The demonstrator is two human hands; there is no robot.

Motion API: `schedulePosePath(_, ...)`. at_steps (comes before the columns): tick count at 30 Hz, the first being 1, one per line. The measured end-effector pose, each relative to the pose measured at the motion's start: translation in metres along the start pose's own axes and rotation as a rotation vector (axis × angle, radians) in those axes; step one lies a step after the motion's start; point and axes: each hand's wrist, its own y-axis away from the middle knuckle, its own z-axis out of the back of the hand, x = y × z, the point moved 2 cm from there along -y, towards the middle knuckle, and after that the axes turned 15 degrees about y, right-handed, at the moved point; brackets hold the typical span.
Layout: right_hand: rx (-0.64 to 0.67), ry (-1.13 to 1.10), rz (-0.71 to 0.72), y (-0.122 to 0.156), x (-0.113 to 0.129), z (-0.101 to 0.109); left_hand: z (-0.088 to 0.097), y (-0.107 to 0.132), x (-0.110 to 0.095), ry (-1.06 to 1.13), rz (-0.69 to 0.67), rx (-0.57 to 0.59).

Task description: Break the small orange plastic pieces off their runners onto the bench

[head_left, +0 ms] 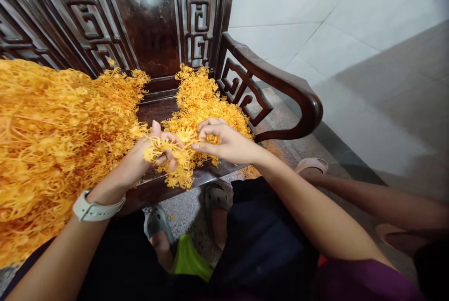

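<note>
My left hand (pixel 145 156) is closed round a sprig of yellow plastic flower pieces (pixel 159 146) over the front edge of a dark carved wooden bench (pixel 157 107). My right hand (pixel 224 142) pinches the same sprig from the right, fingers pressed together. A big heap of the yellow pieces (pixel 52 142) fills the left side of the seat. A smaller pile (pixel 199 100) lies just behind my hands by the armrest. A pale watch (pixel 94 208) is on my left wrist.
The bench's curved armrest (pixel 277 86) rises at the right. Beyond it is a pale tiled floor (pixel 351 34). Another person's leg and sandalled foot (pixel 312 165) reach in from the right. My feet in sandals and a green object (pixel 189 259) are below the seat.
</note>
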Motion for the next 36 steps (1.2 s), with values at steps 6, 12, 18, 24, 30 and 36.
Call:
schedulePosePath(6,-0.019,0.018,-0.001,0.006,0.012,0.002,-0.001,0.002,-0.020,-0.218,-0.055,-0.090)
schedulePosePath(12,-0.051,0.163,0.013,0.007,0.029,-0.006,-0.017,0.007,-0.028,-0.632,-0.247,-0.158)
schedulePosePath(18,-0.324,0.877,0.037,0.015,0.052,-0.014,-0.011,0.015,-0.021,-1.073,-0.556,-0.186)
schedulePosePath(24,-0.369,0.689,0.049,0.011,0.054,-0.005,-0.016,0.023,-0.030,-0.752,-0.479,-0.276)
schedulePosePath(30,-0.211,-0.051,-0.056,-0.008,0.032,0.005,-0.015,0.013,-0.026,0.261,-0.266,-0.274)
schedulePosePath(36,0.012,-0.469,-0.209,-0.012,0.029,-0.010,-0.001,0.006,-0.019,0.349,-0.132,-0.340)
